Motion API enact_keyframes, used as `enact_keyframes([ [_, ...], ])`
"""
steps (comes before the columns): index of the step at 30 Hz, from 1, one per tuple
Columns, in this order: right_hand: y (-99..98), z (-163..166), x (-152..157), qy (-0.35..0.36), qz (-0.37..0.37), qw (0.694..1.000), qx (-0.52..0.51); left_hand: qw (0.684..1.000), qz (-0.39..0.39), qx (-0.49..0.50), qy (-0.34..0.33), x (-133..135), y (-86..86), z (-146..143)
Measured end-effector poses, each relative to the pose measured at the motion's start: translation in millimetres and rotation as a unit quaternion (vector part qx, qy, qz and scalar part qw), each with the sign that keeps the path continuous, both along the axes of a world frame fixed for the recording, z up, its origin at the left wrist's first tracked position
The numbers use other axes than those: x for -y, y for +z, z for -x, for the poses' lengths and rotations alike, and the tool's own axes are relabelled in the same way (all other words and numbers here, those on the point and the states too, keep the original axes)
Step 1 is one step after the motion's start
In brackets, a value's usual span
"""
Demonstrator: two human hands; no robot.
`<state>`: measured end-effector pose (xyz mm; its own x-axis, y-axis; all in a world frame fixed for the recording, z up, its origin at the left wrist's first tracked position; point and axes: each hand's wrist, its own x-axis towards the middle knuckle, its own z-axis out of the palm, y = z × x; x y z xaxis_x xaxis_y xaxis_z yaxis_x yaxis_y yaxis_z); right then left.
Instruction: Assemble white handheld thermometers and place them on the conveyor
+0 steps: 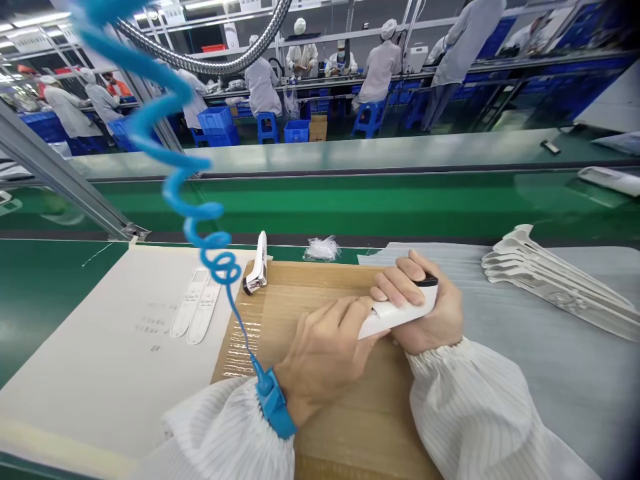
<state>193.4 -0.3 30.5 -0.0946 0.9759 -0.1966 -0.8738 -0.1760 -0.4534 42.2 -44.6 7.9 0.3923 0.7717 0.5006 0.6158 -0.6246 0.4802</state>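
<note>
Both my hands grip one white plastic housing (400, 316) with a black end, held above a brown cardboard sheet (330, 440). My left hand (330, 347) pinches its lower left end; a blue wrist strap (277, 403) with a coiled cord circles that wrist. Fingers of my right hand (430, 313) wrap round the black-ended part. Beyond the cardboard's far left corner stands a similar white part (258, 263) with a dark end. Two flat white strips (197, 305) lie on the pale sheet to the left. The housing's underside is hidden by my fingers.
Several curved white shells (555, 277) are stacked on grey foam (545, 360) at right. A small heap of clear plastic bits (321, 249) sits beyond the cardboard. The blue coiled cord (175, 180) hangs at left. A green conveyor (320, 207) crosses behind; co-workers sit farther back.
</note>
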Motion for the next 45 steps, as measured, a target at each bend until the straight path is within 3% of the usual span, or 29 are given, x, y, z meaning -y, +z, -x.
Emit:
enact_keyframes([
  [4,-1.7,-6.1,0.0,0.01,-0.048,0.998,-0.031,0.991,0.088,0.102,-0.024,2.0,3.1,-1.9],
  [6,-0.4,-6.8,0.2,0.005,-0.053,0.998,-0.037,0.989,0.093,0.111,-0.028,3.0,4.0,-2.6],
  [14,8.6,10.9,0.7,-0.056,0.105,0.993,0.02,0.996,-0.076,-0.046,0.024,0.1,2.9,-0.9],
  [24,10.7,13.2,4.7,-0.03,0.085,0.995,-0.04,0.982,-0.166,-0.088,0.032,8.7,9.3,0.5],
  [28,4.4,4.8,2.3,-0.004,0.022,0.998,-0.056,0.983,-0.156,-0.093,0.024,7.8,10.6,-1.1],
  [31,-0.1,-5.4,1.2,0.019,-0.08,0.995,-0.054,0.997,-0.076,-0.013,0.001,7.0,10.4,-3.8],
  [35,-1.0,-14.2,2.5,0.02,-0.208,0.977,-0.035,0.996,0.0,0.083,0.021,9.7,7.6,-6.3],
  [40,-15.1,-21.9,1.5,-0.015,-0.233,0.972,0.022,0.997,-0.014,0.082,-0.006,13.5,4.5,-5.7],
  [45,-41.1,-33.0,-4.2,-0.06,-0.265,0.962,-0.004,0.996,-0.025,0.088,-0.02,12.4,2.9,-4.1],
])
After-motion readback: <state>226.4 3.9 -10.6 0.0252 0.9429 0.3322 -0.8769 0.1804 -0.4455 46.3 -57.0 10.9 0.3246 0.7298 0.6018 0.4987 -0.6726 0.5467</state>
